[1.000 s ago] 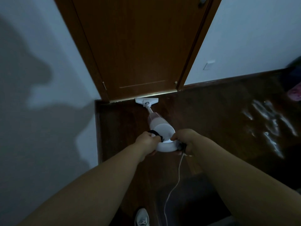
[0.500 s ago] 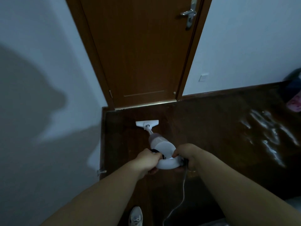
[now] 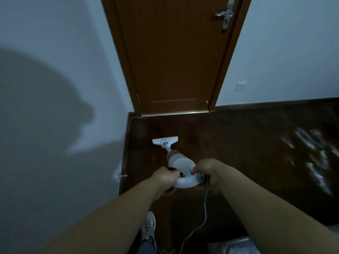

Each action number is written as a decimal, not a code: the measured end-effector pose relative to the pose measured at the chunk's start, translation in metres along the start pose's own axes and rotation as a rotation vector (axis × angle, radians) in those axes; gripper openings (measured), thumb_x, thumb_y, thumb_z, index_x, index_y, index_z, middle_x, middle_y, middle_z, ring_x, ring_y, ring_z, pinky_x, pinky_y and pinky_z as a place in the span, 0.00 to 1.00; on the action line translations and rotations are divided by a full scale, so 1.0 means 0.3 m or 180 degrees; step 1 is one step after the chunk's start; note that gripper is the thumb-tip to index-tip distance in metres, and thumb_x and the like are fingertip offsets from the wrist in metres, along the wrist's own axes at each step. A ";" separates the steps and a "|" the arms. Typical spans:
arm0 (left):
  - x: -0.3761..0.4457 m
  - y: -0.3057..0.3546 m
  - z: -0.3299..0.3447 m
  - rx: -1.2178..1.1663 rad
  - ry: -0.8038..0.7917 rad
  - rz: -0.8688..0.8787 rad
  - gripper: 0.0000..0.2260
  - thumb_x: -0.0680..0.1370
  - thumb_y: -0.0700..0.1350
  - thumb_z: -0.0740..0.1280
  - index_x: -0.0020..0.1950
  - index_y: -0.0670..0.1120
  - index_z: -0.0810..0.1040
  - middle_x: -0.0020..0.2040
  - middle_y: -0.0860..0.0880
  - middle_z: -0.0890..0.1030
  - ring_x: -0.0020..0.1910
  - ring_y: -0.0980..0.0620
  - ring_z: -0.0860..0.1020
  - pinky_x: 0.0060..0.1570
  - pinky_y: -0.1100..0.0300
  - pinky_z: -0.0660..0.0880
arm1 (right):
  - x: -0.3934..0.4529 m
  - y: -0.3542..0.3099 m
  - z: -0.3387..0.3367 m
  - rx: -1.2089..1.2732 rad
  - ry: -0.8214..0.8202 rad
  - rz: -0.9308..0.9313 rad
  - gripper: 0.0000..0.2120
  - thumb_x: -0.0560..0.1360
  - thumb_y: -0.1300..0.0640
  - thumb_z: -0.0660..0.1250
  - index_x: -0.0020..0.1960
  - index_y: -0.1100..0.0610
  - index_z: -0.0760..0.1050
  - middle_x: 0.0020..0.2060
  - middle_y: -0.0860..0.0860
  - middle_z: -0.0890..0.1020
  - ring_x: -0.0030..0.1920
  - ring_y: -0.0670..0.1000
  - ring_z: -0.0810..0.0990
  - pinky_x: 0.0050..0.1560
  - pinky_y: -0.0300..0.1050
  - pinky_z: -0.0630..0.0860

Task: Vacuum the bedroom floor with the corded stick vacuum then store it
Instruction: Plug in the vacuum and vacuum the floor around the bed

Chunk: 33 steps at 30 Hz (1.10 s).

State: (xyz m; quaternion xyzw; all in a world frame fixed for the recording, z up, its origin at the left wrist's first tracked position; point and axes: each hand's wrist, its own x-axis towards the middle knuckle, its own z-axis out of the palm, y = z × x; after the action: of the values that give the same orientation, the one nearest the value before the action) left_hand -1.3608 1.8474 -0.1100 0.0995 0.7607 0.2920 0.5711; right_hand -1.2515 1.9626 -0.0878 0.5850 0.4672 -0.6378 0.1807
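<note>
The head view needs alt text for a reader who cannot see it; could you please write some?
Both hands, left hand and right hand, grip the white loop handle of a stick vacuum, its floor head on the dark wood floor short of a closed brown door. A cord trails back past a white shoe.

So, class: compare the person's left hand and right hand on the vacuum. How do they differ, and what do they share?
The left hand grips the left end of the white loop handle, beside a black part; the right hand grips the right end, where the cord leaves. The left hand sits slightly lower in the picture than the right hand. Both curl round the same handle, steering the vacuum together.
</note>
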 end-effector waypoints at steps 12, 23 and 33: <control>0.310 0.177 -0.308 -0.0179 0.0038 0.0065 0.14 0.80 0.48 0.62 0.64 0.46 0.68 0.51 0.45 0.73 0.44 0.51 0.75 0.34 0.62 0.74 | 0.192 -0.411 0.125 0.0064 0.0221 -0.0015 0.23 0.77 0.65 0.63 0.70 0.64 0.62 0.63 0.64 0.68 0.62 0.63 0.73 0.38 0.51 0.79; 0.550 0.390 -0.567 0.0037 -0.0037 0.0199 0.20 0.79 0.47 0.64 0.70 0.45 0.65 0.62 0.41 0.72 0.55 0.44 0.76 0.36 0.61 0.75 | 0.425 -0.730 0.177 0.0306 0.0312 0.0077 0.22 0.78 0.64 0.63 0.70 0.63 0.63 0.52 0.61 0.72 0.52 0.59 0.78 0.23 0.45 0.79; 0.432 0.321 -0.462 0.0170 -0.0085 0.0250 0.19 0.79 0.48 0.64 0.68 0.45 0.66 0.58 0.43 0.73 0.46 0.49 0.76 0.40 0.60 0.76 | 0.332 -0.583 0.141 0.0215 0.0371 0.0164 0.21 0.78 0.64 0.63 0.69 0.62 0.64 0.60 0.62 0.72 0.55 0.59 0.77 0.26 0.47 0.76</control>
State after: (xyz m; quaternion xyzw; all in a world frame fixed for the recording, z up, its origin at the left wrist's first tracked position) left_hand -1.5494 1.9423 -0.1366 0.1483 0.7561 0.2923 0.5664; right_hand -1.4369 2.0470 -0.1167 0.6388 0.4399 -0.6132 0.1497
